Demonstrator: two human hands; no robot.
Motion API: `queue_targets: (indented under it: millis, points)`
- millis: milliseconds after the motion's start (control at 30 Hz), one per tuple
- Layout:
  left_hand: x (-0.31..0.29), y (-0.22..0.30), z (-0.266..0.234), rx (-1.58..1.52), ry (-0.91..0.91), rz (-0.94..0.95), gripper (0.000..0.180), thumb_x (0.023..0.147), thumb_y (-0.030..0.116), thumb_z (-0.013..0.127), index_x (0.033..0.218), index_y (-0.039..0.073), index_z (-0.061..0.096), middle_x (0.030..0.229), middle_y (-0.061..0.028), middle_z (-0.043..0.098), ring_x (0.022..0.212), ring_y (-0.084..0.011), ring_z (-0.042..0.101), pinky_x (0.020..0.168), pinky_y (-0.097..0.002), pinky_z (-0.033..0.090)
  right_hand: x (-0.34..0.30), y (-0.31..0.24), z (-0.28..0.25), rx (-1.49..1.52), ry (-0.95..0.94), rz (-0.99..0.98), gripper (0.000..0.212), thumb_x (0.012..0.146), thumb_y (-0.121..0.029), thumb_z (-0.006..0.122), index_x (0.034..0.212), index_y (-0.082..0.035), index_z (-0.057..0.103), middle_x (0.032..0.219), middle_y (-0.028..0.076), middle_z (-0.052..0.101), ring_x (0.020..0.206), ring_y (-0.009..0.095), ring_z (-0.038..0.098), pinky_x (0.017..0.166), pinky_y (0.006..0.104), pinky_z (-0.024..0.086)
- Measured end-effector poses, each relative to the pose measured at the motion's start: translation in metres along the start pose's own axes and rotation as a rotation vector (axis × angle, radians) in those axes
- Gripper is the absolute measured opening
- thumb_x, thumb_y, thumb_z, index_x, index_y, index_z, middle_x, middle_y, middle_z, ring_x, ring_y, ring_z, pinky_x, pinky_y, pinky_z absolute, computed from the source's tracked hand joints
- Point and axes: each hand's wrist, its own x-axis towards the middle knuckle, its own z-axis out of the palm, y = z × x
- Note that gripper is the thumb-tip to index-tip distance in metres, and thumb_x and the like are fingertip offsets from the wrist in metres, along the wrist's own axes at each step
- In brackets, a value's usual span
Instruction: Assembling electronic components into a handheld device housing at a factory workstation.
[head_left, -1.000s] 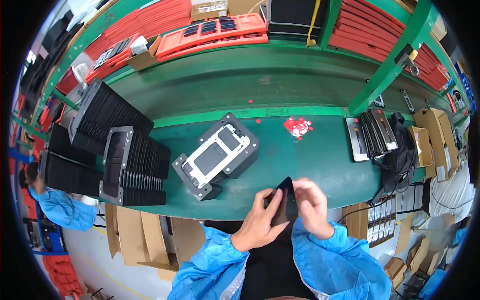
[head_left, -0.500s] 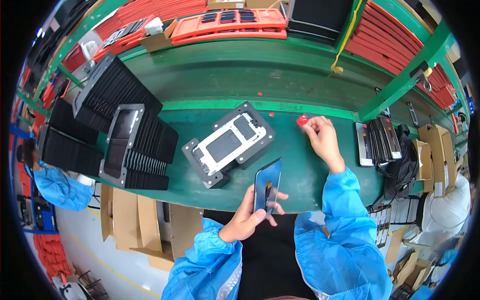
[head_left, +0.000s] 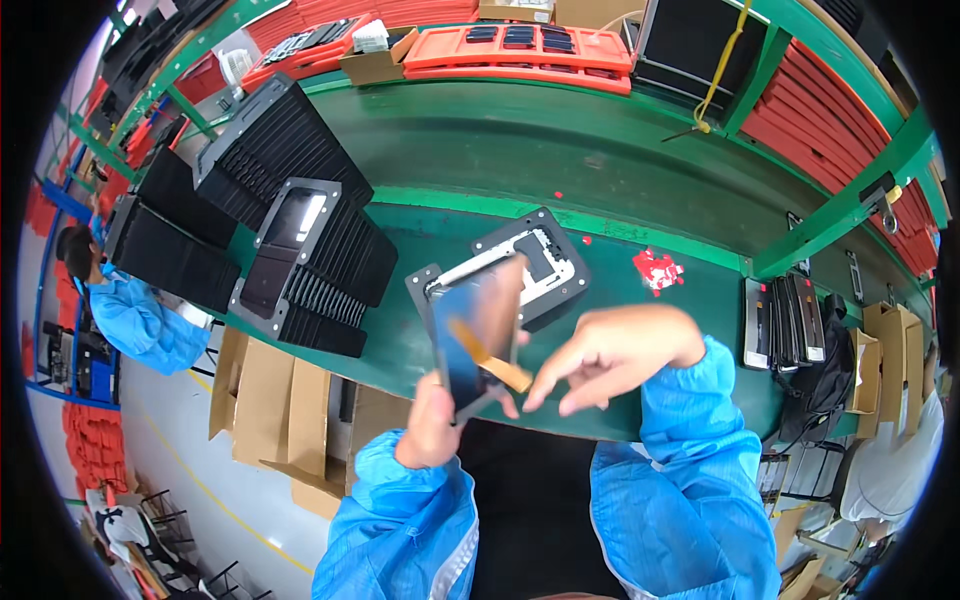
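Observation:
My left hand grips a phone screen panel by its lower end, tilted up over the table's front edge. An orange ribbon cable stands out from the panel, which is blurred. My right hand is beside it, index finger and thumb apart, with the fingertips close to the cable's end. Whether they touch it I cannot tell. Behind the panel, a black block fixture carries a white phone-shaped frame. A small pile of red pieces lies to the right.
Stacks of black slotted trays occupy the left of the green table. Several dark panels and a black bag are at the right. Red trays line the back shelf. A person in blue is at far left.
My right hand has left the red pieces and come down to the panel's cable. My left hand has moved left with the panel, tilting it. The whole view has shifted.

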Motion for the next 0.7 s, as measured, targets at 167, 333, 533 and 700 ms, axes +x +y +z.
queue_targets:
  millis: [167, 333, 533, 700]
  points:
    - [0.030, 0.037, -0.014, 0.640, 0.177, 0.410, 0.079, 0.099, 0.055, 0.061, 0.150, -0.004, 0.046, 0.138, -0.0196, 0.056, 0.116, -0.0258, 0.059, 0.100, -0.0409, 0.048, -0.011, 0.019, -0.030, -0.247, 0.486, -0.302, 0.020, 0.103, -0.017, 0.066, 0.117, -0.003, 0.071, 0.084, -0.002, 0.068, 0.068, 0.005, 0.060, 0.061, 0.0241, 0.049]
    - [0.055, 0.043, -0.021, 0.943, 0.257, 0.298, 0.072, 0.090, 0.029, 0.077, 0.150, 0.000, 0.048, 0.131, -0.0174, 0.058, 0.119, -0.0273, 0.057, 0.104, -0.0418, 0.045, -0.007, 0.046, -0.056, -0.078, 0.862, -0.310, 0.022, 0.104, -0.023, 0.064, 0.107, -0.002, 0.070, 0.085, -0.001, 0.067, 0.073, 0.005, 0.058, 0.065, 0.0245, 0.048]
    - [0.087, 0.027, -0.014, 1.375, 0.180, 0.292, 0.076, 0.083, 0.016, 0.081, 0.151, 0.003, 0.047, 0.128, -0.0157, 0.061, 0.117, -0.0312, 0.059, 0.112, -0.0478, 0.038, -0.009, 0.061, -0.066, -0.252, 1.061, -0.190, 0.029, 0.104, -0.027, 0.064, 0.111, 0.002, 0.068, 0.088, 0.002, 0.067, 0.077, 0.008, 0.057, 0.070, 0.0274, 0.050]
    - [0.098, 0.024, -0.007, 1.438, 0.176, 0.263, 0.081, 0.081, 0.022, 0.084, 0.151, 0.005, 0.047, 0.126, -0.0159, 0.062, 0.120, -0.0351, 0.059, 0.119, -0.0588, 0.027, -0.001, 0.068, -0.061, -0.273, 1.058, -0.195, 0.037, 0.103, -0.028, 0.063, 0.124, 0.003, 0.065, 0.097, 0.007, 0.070, 0.081, 0.014, 0.064, 0.074, 0.0316, 0.053]
